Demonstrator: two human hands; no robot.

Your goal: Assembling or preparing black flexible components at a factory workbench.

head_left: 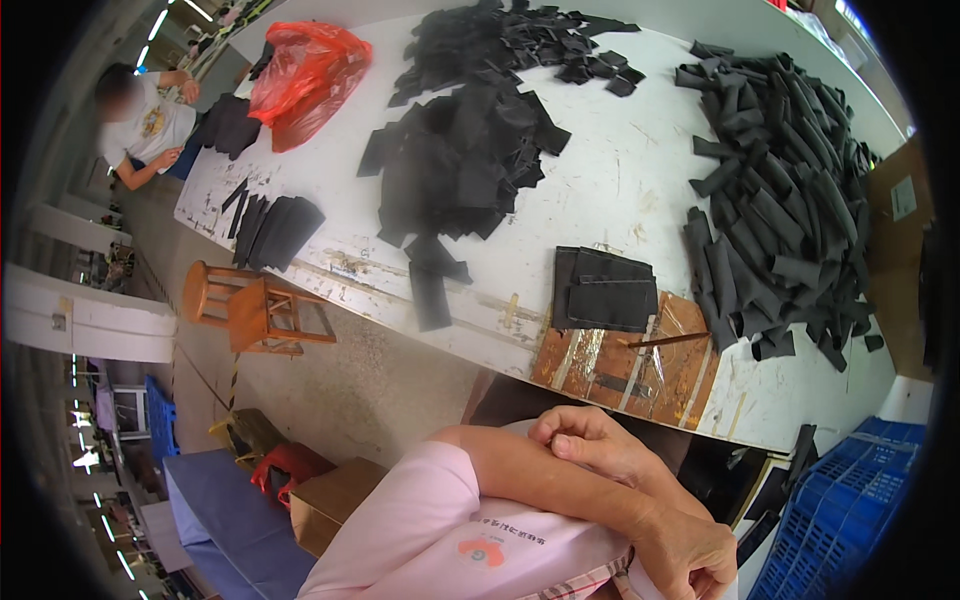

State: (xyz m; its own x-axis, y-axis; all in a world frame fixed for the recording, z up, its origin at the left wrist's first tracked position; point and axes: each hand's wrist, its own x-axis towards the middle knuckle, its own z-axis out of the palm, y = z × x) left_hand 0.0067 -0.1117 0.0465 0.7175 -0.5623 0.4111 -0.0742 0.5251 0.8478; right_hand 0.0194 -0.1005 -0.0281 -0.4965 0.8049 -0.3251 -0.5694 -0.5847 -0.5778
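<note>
My arms are crossed low in front of me, at the table's near side. My left hand (692, 562) lies at the lower right by my other forearm, its fingers curled in and no object showing in them. My right hand (592, 440) pokes out past the left forearm, loosely closed with the thumb against the fingers, and seems to hold nothing. Nearest to it on the table are a stack of flat black fabric pieces (612, 292), a brown board with clear tape (575, 362) and a thin brown stick (668, 340).
Black fabric pieces lie in a middle heap (465, 165) and a far one (480, 40). Rolled dark pieces (785, 200) pile up on the right. Around stand a red plastic bag (310, 75), wooden stool (255, 310), blue crates (845, 510), cardboard box (335, 500) and a seated person (150, 125).
</note>
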